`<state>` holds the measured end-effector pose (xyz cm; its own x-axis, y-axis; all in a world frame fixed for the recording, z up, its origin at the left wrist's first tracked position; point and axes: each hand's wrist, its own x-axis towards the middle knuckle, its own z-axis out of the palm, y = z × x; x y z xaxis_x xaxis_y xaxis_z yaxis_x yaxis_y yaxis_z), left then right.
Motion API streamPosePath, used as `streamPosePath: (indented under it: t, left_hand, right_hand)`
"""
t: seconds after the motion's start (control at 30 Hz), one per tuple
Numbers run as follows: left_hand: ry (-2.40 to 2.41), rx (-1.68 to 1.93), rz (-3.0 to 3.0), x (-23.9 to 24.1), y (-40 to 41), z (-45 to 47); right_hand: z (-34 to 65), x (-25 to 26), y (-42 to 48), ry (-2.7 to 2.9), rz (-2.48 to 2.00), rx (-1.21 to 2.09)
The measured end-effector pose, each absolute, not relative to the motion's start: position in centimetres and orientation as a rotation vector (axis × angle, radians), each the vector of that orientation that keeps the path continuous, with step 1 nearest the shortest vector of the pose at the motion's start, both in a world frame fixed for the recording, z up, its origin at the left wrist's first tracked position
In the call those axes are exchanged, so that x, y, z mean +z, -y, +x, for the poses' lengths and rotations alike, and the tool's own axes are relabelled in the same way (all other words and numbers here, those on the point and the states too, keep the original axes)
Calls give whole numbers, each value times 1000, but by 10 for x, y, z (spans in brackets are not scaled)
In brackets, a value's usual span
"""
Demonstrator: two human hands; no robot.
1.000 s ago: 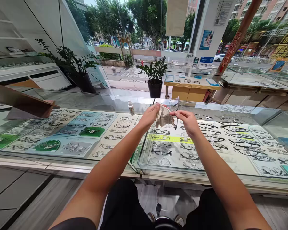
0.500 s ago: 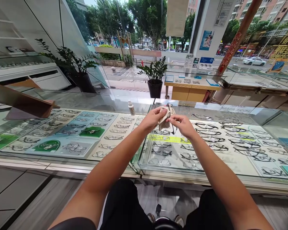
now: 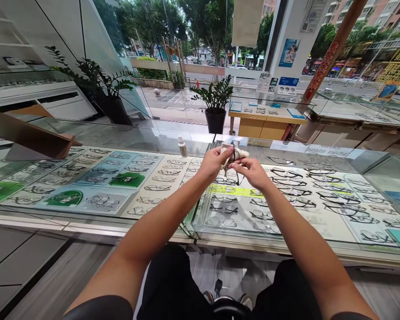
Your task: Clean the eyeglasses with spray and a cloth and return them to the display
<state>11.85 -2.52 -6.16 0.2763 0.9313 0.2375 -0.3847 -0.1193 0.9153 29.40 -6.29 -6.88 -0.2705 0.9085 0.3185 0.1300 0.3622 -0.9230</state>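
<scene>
the step in hand appears to be lens wiping. the left hand (image 3: pixel 212 165) is clamped on the pale cloth (image 3: pixel 242 153), thumb pressed against the dark-framed glasses (image 3: pixel 234 155); the glasses sit between both hands, one temple hanging below the right fingertips. the right hand (image 3: pixel 253 171) pinches the frame's near side. a bottle (image 3: pixel 182 147) stands beyond and left of the left hand. the next move calls for a steady right-hand grip and light, even thumb pressure through the cloth.

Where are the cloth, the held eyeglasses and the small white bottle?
Cloth (image 3: pixel 242 154): head view, pale fabric beside the dark frame.
Held eyeglasses (image 3: pixel 234 154): head view, dark frame.
Small white bottle (image 3: pixel 183 148): head view, middle of its body.
</scene>
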Motion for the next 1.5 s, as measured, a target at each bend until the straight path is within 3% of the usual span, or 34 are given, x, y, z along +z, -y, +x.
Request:
streamPosePath:
  t: [0.2, 0.53, 0.73, 0.87, 1.0, 1.13, 1.27, 1.5]
  left_hand:
    - [-637, 1129, 1338, -50, 11, 95]
    - [-1087, 1321, 1862, -33, -10, 51]
    - [-1656, 820, 2077, -54, -27, 33]
    - [-1767, 490, 2148, -76, -37, 29]
    - [-1686, 800, 2327, -70, -24, 46]
    - [-1145, 1367, 2692, -53, 3, 73]
    - [-922, 1461, 2734, -51, 18, 89]
    - [-939, 1493, 2626, -55, 17, 88]
  right_hand:
    - [300, -66, 63, 1646, -920, 1008]
    - [312, -60, 60, 1456, -860, 981]
    - [321, -59, 57, 1457, -831, 963]
    - [323, -58, 57, 1541, -845, 866]
    - [322, -56, 61, 1652, -903, 747]
    - [321, -56, 63, 1714, -969, 652]
    - [320, -56, 65, 1771, -1030, 503]
    - [320, -51, 70, 1822, -1075, 327]
